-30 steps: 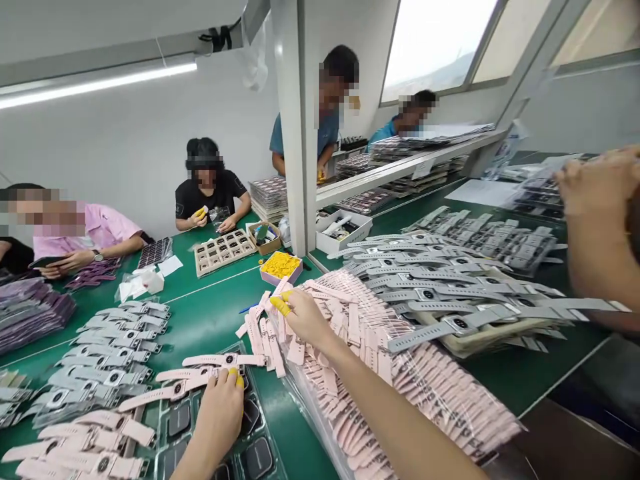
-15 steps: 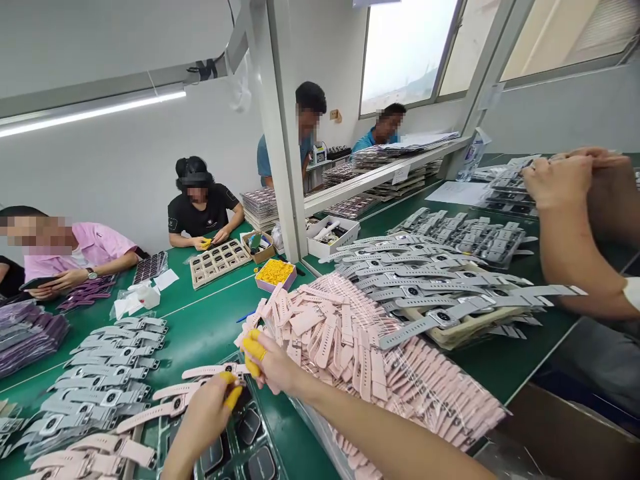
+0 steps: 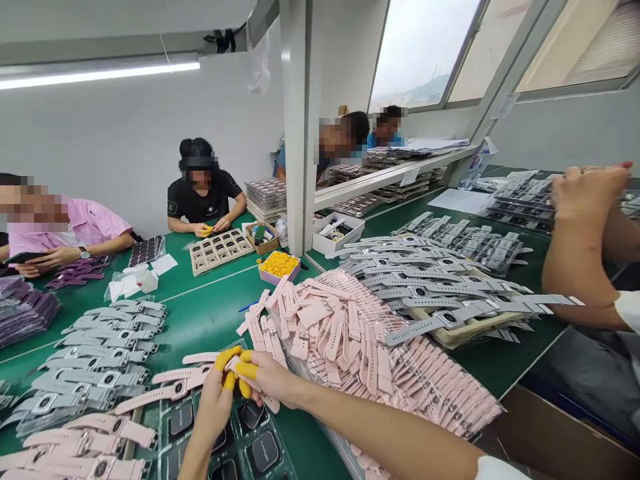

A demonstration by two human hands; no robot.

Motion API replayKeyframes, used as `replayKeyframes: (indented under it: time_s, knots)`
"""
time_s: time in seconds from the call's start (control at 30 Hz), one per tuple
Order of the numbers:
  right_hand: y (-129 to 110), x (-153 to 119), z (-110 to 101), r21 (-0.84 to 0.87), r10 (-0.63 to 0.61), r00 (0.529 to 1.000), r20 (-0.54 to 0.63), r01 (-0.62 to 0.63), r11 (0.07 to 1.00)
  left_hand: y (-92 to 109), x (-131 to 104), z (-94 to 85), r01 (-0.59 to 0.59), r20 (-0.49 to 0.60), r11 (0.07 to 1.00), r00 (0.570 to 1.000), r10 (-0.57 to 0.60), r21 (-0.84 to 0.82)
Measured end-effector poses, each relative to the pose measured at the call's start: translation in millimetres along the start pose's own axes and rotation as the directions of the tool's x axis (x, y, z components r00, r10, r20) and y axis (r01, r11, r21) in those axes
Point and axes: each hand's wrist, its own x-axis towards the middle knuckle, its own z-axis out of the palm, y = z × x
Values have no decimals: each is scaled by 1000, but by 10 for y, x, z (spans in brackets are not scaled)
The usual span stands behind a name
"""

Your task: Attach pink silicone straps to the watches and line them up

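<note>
Yellow finger cots cover several fingertips of both my hands, which meet over a tray point(image 3: 265, 452) of square black watch faces. My left hand point(image 3: 214, 400) is closed in a pinch on a pink watch strap point(image 3: 271, 403). On the same strap my right hand point(image 3: 275, 379) is closed too, and a strap end hangs out below it. Fingers hide the middle of the piece, so I cannot tell whether a watch case is attached. Just left of my hands, pink-strapped watches point(image 3: 179, 389) lie across the tray's edge. Close by on the right spreads a pile of loose pink straps point(image 3: 333, 327).
Grey-strapped watches lie in rows point(image 3: 107, 380) at left and in a stack point(image 3: 425, 293) at right. A box of yellow finger cots point(image 3: 279, 265) stands beyond the straps, near a white post point(image 3: 297, 133). A co-worker's arm point(image 3: 580, 253) reaches in at right; other people sit across the table.
My hands have come together, and both now pinch the pink strap over the tray. The view has shifted slightly. A person behind the post has leaned down, and the co-worker's hands at right moved.
</note>
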Motion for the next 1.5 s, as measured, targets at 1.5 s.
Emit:
replayKeyframes:
  time_s: [1.5]
  knots:
    - [22,-147,-35,363,142,989,-31,-121,924,347,-122,-19,-167,139,980,979,151,110]
